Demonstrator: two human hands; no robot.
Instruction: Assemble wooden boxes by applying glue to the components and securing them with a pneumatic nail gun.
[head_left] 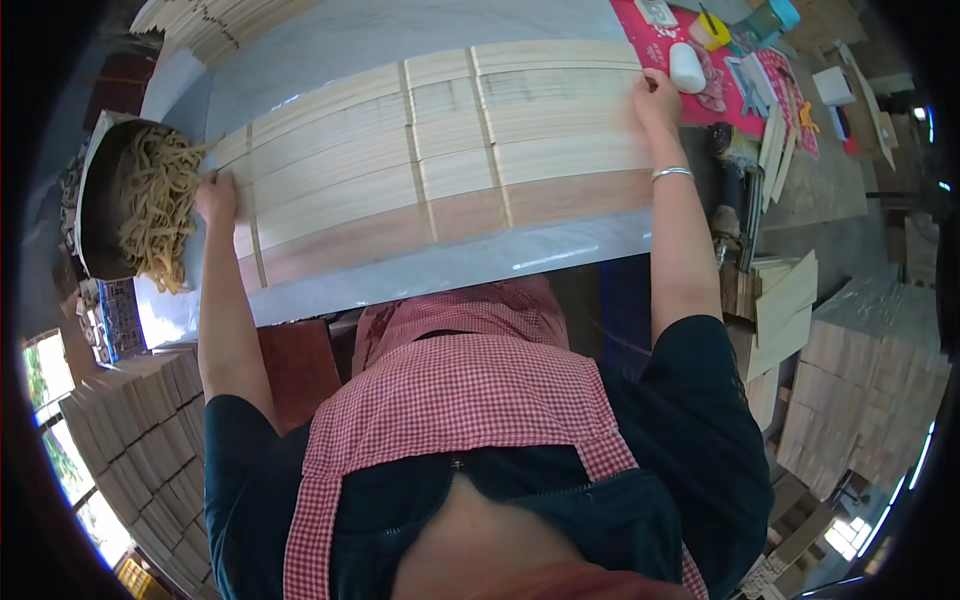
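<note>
Shirt cut off, hands at boards

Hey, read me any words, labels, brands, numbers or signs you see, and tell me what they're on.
None can be read.
Red mat by the right hand: small pale marks, too blurred to make out.
White cylinder on it: no legible label.
Wooden strips: dark streaks, no legible writing.

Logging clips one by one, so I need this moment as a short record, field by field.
Left hand: at the boards' left end
Right hand: at their right end, fingers curled; grip unclear
Boards: in rows across the table, nearest row browner
Left side: tub of tangled tan strips
Far right: white cylinder on red mat
</note>
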